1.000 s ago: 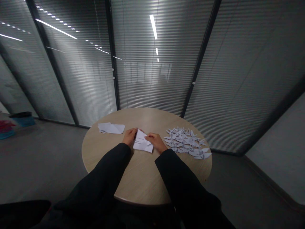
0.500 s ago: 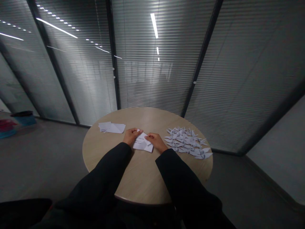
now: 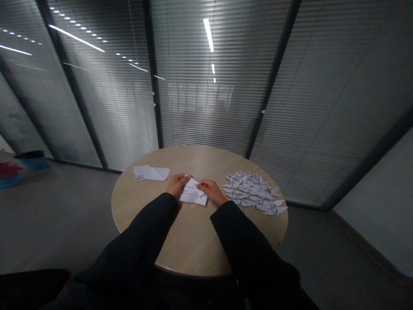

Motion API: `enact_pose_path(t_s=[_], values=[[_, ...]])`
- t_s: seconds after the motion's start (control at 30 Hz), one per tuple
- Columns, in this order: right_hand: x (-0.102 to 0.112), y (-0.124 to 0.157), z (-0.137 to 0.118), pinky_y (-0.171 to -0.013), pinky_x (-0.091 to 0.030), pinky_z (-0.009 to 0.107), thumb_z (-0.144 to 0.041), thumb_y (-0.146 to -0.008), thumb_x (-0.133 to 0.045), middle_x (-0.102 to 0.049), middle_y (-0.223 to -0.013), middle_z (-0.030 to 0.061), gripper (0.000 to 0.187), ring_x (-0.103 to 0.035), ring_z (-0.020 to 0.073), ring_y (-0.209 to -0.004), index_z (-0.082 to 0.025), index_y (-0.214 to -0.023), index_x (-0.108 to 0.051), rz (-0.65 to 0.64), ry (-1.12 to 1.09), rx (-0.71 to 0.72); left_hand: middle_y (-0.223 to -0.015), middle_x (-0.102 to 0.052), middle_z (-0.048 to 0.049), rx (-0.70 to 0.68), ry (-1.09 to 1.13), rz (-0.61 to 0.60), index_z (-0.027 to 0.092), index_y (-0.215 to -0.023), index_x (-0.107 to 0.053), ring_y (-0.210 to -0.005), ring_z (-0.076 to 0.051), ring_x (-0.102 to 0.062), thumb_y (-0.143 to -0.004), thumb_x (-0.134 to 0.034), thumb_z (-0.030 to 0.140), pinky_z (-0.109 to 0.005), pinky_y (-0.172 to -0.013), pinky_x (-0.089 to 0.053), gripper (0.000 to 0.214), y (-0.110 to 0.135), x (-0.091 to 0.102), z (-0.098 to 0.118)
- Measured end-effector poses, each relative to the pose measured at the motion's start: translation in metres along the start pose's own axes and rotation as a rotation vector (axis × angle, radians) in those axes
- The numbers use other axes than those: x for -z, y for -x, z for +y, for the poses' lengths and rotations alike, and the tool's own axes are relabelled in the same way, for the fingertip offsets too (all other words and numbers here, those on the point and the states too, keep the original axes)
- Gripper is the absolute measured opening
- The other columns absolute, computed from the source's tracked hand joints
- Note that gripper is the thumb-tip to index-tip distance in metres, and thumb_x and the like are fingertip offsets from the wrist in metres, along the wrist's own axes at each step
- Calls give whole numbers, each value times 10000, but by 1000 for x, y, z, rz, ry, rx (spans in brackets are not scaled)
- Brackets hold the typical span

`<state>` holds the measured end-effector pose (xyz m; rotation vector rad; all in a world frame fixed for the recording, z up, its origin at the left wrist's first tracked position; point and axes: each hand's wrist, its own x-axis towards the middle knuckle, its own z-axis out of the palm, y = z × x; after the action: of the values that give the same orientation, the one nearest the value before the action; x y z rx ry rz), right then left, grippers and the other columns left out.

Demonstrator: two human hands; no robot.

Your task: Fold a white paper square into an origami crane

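Observation:
A partly folded sheet of white paper point(image 3: 193, 196) with some printed lines lies at the middle of the round wooden table point(image 3: 193, 241). My left hand point(image 3: 176, 184) pinches its upper left part between thumb and fingers. On the right, my right hand point(image 3: 211, 190) is closed on a folded flap of the same sheet. Left of my hands lies a stack of white paper sheets point(image 3: 156, 173). To the right sits a spread of many folded paper cranes point(image 3: 250, 191), close beside my right hand.
Behind the table stands a glass partition point(image 3: 206, 116) with blinds and dark frames. Two buckets stand on the floor at far left, a blue bucket point(image 3: 34, 162) and a red and blue one point(image 3: 9, 176). A dark chair edge point(image 3: 32, 284) shows at lower left.
Almost nothing differs. My left fingers have shifted very slightly along the top of the sheet; the paper, the stack and the cranes stay where they were.

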<state>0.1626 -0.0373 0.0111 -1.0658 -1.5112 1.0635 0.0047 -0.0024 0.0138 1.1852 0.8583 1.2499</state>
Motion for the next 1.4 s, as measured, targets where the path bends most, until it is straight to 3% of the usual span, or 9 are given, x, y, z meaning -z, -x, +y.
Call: enact_pose_path(t_s=[0.27, 0.43, 0.53, 0.67, 1.4], values=[[-2, 1, -1, -520, -347, 228, -419, -615, -661, -547, -579, -20, 294, -468, 97, -541, -139, -631, -572, -19, -7, -8, -508, -616, -57, -26, -52, 111, 103, -608, -659, -436, -139, -530, -633, -610, 394, -238, -437, -360, 296, -4, 1, -4], [-2, 0, 0, -517, -338, 227, -408, -616, -651, -550, -577, -17, 281, -465, 100, -548, -136, -629, -578, 14, 8, -10, -550, -631, -87, 32, 21, 83, 96, -642, -662, -489, -167, -576, -699, -520, 522, -258, -470, -400, 453, -4, 1, -1], [-2, 0, 2, -511, -330, 226, -410, -624, -639, -545, -566, -18, 278, -460, 99, -541, -137, -625, -582, 37, 23, -8, -525, -602, -59, 12, -64, 20, 100, -672, -666, -442, -132, -524, -639, -626, 562, -236, -440, -355, 465, -1, -1, 1], [-1, -1, 5, -503, -319, 222, -399, -635, -624, -526, -548, -26, 264, -446, 92, -529, -139, -613, -586, 51, 38, 21, -524, -580, -25, -43, -159, -49, 109, -602, -623, -433, -99, -474, -486, -799, 426, -220, -437, -320, 381, 1, -1, -3], [2, -2, 1, -555, -349, 235, -340, -679, -605, -613, -602, 7, 216, -512, 123, -584, -136, -648, -669, 80, 181, 19, -537, -591, -31, -50, -138, -4, 110, -614, -619, -433, -101, -483, -490, -795, 415, -227, -435, -337, 374, -1, 1, -3]])
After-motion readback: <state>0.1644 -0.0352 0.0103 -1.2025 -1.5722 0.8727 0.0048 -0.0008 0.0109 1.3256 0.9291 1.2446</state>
